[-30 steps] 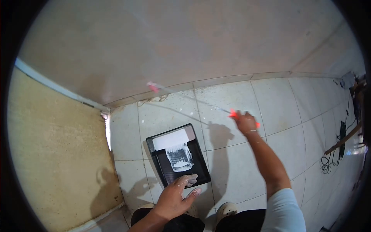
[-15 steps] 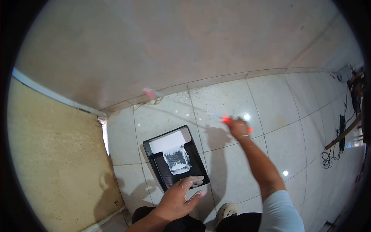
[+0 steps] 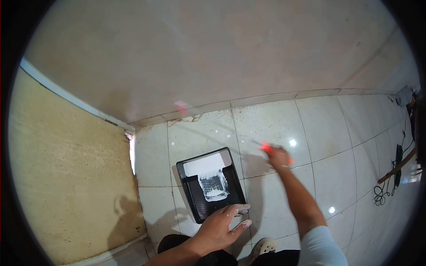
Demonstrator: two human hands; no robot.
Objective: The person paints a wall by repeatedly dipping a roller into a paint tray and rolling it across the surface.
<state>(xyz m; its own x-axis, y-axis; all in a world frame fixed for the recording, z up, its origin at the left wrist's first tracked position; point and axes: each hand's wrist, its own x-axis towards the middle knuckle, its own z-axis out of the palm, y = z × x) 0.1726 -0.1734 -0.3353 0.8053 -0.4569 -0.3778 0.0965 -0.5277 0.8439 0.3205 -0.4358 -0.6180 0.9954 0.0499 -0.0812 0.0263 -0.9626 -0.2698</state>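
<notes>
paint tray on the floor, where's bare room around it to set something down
Bare tiles lie between the paint tray and the wall base, and right of the right hand. It is crowded at the tray's near edge, where the left hand hovers.

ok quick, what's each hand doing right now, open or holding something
Left hand: open, fingers spread at the near corner of the paint tray; contact cannot be told.
Right hand: closed around the orange grip of a long paint roller handle.

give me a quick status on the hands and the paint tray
Left hand open, fingers on the paint tray near edge. Right hand shut on a red-handled roller pole stretched toward the wall. Floor tiles around the tray bare.
</notes>
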